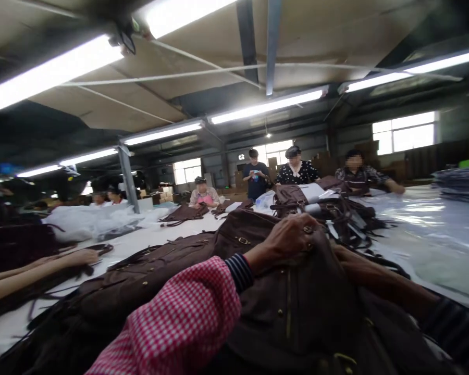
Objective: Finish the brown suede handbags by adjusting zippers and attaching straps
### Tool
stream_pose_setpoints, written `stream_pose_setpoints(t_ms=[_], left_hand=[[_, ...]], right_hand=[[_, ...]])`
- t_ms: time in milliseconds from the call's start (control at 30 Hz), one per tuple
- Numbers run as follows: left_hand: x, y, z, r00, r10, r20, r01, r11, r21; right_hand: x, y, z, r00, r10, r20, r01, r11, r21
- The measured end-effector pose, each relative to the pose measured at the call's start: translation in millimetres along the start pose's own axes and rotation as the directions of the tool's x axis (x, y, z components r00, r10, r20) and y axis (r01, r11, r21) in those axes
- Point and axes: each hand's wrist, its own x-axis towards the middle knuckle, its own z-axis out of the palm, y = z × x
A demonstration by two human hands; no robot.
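Observation:
A dark brown bag (312, 291) with brass-coloured zips and fittings fills the lower middle of the view. My left hand (293, 237), below a pink checked sleeve with a striped cuff, has its fingers closed on the bag's upper edge. At the right side of the same edge is my right hand (342, 258); its fingers are hidden behind the bag's fabric. More brown bags (172, 260) lie in a row to the left, beneath and beside this one.
Across the white table (140, 237) lies a pile of brown bags (332, 205). Clear plastic (426, 224) covers the right side. Another person's arms (62, 263) reach in from the left. Several people are beyond the table, and white plastic wrapping (97, 221) is heaped at the left.

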Motion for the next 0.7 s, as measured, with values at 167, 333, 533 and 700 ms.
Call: stream_pose_setpoints(t_ms=[167, 333, 533, 700], left_hand=[[-15, -15, 25.1, 0.976, 0.036, 0.215, -0.041, 0.999, 0.02], [-28, -22, 72.9, 0.925, 0.052, 0.376, -0.119, 0.981, 0.156], [8, -34, 44.9, 0.861, 0.068, 0.504, -0.015, 0.994, -0.107], [60, -45, 37.6, 0.91, -0.248, 0.332, 0.241, 0.969, 0.063]], right_hand=[[-20, 8, -33, 0.897, 0.29, -0.332, -0.214, 0.945, 0.246], [-12, 25, -28, 0.832, 0.262, -0.49, -0.252, 0.964, 0.089], [-6, 32, 7, 0.799, -0.023, -0.601, -0.294, 0.857, -0.423], [-10, 47, 18, 0.759, -0.133, -0.638, -0.3, 0.798, -0.523]])
